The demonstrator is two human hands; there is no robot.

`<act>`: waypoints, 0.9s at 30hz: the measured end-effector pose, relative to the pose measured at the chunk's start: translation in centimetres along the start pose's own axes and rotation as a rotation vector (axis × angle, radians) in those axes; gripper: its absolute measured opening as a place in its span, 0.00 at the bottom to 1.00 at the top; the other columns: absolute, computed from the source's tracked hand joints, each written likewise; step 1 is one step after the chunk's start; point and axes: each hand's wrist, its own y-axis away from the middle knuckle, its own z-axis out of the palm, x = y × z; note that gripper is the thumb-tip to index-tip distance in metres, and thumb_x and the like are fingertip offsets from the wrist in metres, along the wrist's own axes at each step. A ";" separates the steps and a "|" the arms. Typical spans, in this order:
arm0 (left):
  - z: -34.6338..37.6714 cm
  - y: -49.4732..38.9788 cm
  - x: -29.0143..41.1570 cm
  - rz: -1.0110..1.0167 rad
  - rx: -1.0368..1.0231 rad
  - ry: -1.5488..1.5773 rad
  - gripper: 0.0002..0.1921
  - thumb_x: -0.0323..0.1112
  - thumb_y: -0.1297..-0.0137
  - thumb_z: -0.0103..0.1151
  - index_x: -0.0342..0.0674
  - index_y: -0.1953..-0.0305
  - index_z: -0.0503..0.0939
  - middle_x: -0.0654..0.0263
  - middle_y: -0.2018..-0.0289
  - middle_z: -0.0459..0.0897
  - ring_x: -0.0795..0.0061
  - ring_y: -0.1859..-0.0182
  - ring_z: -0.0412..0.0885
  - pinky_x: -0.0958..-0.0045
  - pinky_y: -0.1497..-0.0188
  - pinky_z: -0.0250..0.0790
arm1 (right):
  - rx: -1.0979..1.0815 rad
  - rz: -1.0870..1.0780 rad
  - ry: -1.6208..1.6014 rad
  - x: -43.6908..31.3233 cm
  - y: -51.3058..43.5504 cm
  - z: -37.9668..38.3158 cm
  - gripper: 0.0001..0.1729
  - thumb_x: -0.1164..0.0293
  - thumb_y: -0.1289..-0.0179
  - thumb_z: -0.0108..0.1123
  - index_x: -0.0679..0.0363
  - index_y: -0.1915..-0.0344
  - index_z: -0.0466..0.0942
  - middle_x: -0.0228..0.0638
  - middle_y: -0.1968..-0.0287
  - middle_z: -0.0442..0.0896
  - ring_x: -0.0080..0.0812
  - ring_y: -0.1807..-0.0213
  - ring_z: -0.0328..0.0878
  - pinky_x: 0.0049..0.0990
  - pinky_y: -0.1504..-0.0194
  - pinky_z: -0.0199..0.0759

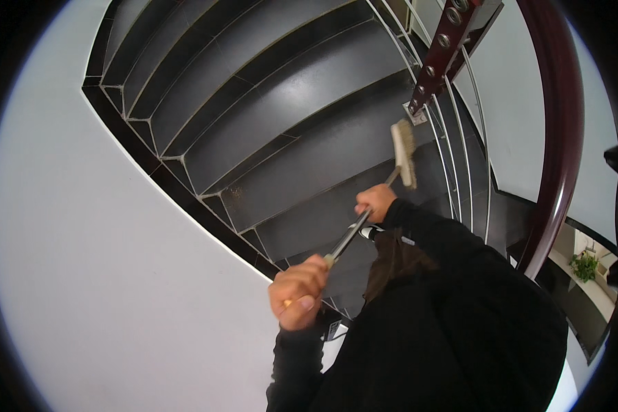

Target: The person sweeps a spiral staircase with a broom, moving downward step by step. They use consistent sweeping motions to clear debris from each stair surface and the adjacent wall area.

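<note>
A long-handled broom (pixel 404 149) slants across the staircase in front of me. My left hand (pixel 299 292) is wrapped around the upper end of its metal handle (pixel 351 234). Lower down, my right hand (pixel 375 201) grips the same handle not far from the head. The broom head has a pale block with beige bristles, and it is beside the foot of the dark red railing post. Dark grey tiled steps (pixel 329 139) lie under and beyond it. A small patch of brownish crumbs (pixel 237 192) shows near the left end of one step.
A white wall (pixel 134 268) with black skirting tiles (pixel 185 202) bounds the left. On the right stand a dark red post (pixel 439 56), thin metal rails (pixel 450 154) and a curved handrail (pixel 561 129). A green plant (pixel 584 266) shows at far right.
</note>
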 end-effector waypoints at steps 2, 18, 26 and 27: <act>-1.4 1.2 1.7 0.037 0.016 -0.056 0.15 0.34 0.56 0.52 0.41 0.87 0.55 0.65 0.92 0.57 0.70 0.87 0.52 0.63 0.74 0.53 | -0.084 -0.055 -0.036 -1.8 -1.4 2.6 0.14 0.64 0.47 0.66 0.55 0.79 0.69 0.39 0.80 0.76 0.51 0.73 0.77 0.46 0.71 0.67; -4.1 -1.4 -3.8 0.159 -0.597 -0.073 0.15 0.22 0.54 0.62 0.39 0.84 0.63 0.63 0.85 0.68 0.61 0.81 0.69 0.64 0.69 0.62 | -0.137 -0.044 0.164 2.8 -1.5 -3.0 0.10 0.76 0.54 0.58 0.57 0.77 0.64 0.42 0.80 0.68 0.55 0.72 0.69 0.42 0.65 0.61; -10.7 1.0 1.5 0.180 -0.430 -0.102 0.13 0.21 0.59 0.56 0.38 0.86 0.60 0.62 0.88 0.64 0.62 0.86 0.64 0.64 0.75 0.59 | -0.296 -0.100 0.024 -0.8 -6.5 7.5 0.12 0.74 0.54 0.61 0.57 0.76 0.64 0.44 0.77 0.71 0.56 0.70 0.70 0.47 0.68 0.60; -11.1 1.0 2.6 0.175 -0.426 -0.118 0.13 0.21 0.59 0.56 0.38 0.86 0.60 0.62 0.88 0.64 0.62 0.86 0.63 0.64 0.75 0.59 | -0.313 -0.082 0.010 -1.9 -7.2 8.1 0.12 0.73 0.54 0.61 0.58 0.76 0.65 0.44 0.77 0.71 0.56 0.69 0.71 0.47 0.68 0.61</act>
